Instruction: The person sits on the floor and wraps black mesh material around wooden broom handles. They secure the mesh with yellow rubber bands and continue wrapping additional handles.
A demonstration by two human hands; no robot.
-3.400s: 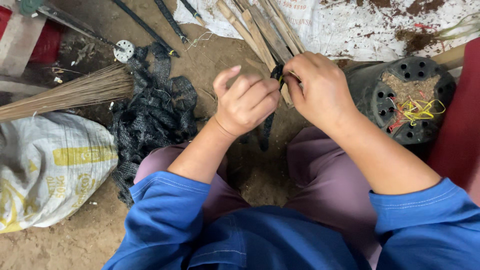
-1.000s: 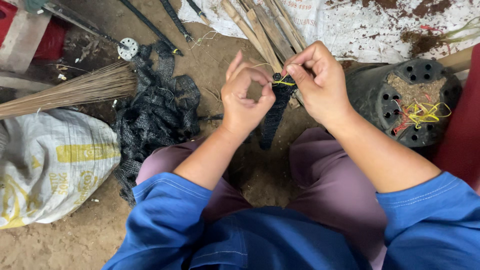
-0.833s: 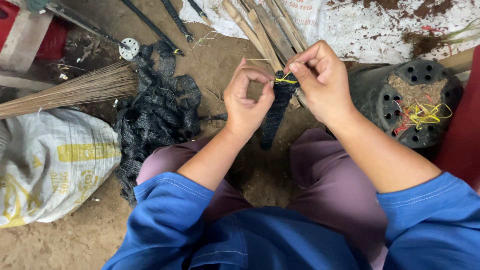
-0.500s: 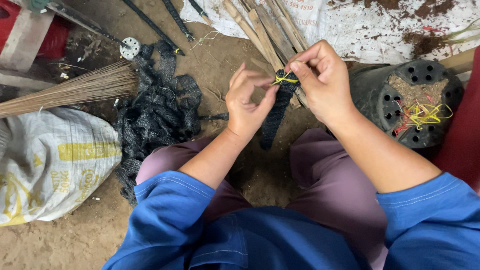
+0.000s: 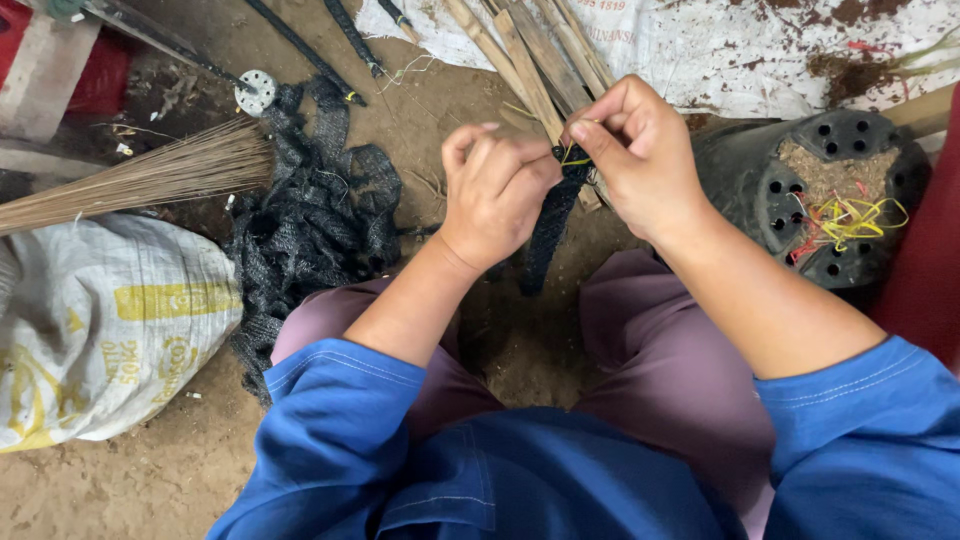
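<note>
I have both hands up in front of me, close together above the dirt floor (image 5: 500, 340). My left hand (image 5: 495, 190) is curled into a loose fist around the top of a black mesh strip (image 5: 550, 225), fingers folded in against the palm, so the grip is narrow and closed on the strip. My right hand (image 5: 640, 155) sits just beside it, touching at the fingertips, thumb and forefinger pinched tight on a thin yellow tie (image 5: 572, 157) that crosses the upper end of the strip. The strip hangs down from between my hands, its lower end loose above the ground between my knees.

To my left lies a heap of the same black mesh (image 5: 310, 220), crumpled on the dirt. Past it, a broom (image 5: 150, 180) of thin brown bristles points toward the heap, and a white sack (image 5: 95, 330) with yellow markings rests near my left knee. Wooden sticks (image 5: 535, 55) lie behind my hands, partly on a white sheet (image 5: 720, 45) spotted with soil. To my right a black pot (image 5: 810, 190) lies on its side, its holed base facing me, with loose yellow and red ties (image 5: 845, 218) resting on it. A small round metal disc (image 5: 256, 92) lies near the top of the mesh heap.
</note>
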